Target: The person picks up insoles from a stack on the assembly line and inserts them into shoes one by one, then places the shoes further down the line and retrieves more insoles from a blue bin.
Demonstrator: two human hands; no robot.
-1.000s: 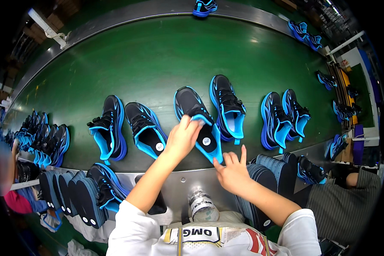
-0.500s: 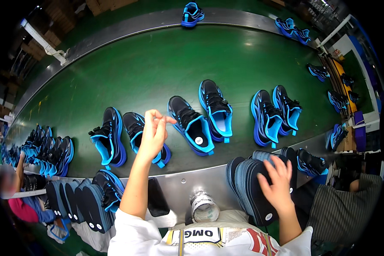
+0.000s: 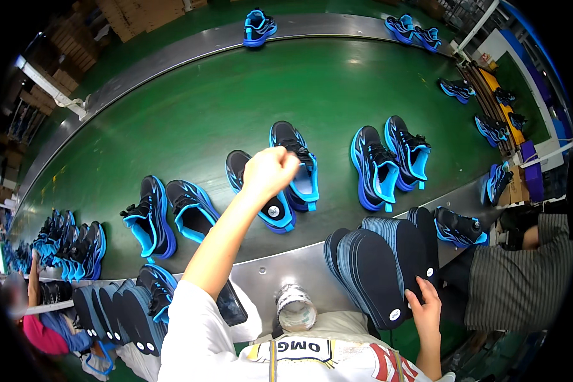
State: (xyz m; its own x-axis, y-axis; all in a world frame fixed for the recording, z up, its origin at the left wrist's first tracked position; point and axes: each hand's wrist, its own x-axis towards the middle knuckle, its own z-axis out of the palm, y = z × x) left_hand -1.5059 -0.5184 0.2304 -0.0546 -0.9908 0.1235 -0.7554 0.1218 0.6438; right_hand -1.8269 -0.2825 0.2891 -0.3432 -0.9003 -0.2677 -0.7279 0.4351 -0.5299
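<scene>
My left hand (image 3: 270, 172) is closed, reaching over a pair of black and blue shoes on the green belt. It covers part of the left shoe (image 3: 237, 164) and sits beside the laces of the right shoe (image 3: 309, 184); whatever its fingers hold, if anything, is hidden. A dark insole with a white round label (image 3: 274, 211) lies inside the left shoe's heel. A paler inside shows in the right shoe. My right hand (image 3: 426, 309), fingers apart and slightly curled, is at the edge of a stack of black insoles (image 3: 369, 274); I cannot tell whether its fingertips touch them.
Further shoe pairs stand on the belt (image 3: 191, 114) to the left (image 3: 149, 216) and right (image 3: 375, 169). On the metal ledge are a clear roll of tape (image 3: 296, 309) and a phone (image 3: 231, 304). More insoles (image 3: 134, 315) hang over the ledge at left. Co-workers (image 3: 516, 274) are on both sides.
My left hand has moved right and away from me, from a pinch to a fist over the middle pair. My right hand has come down off the insole stack to its edge.
</scene>
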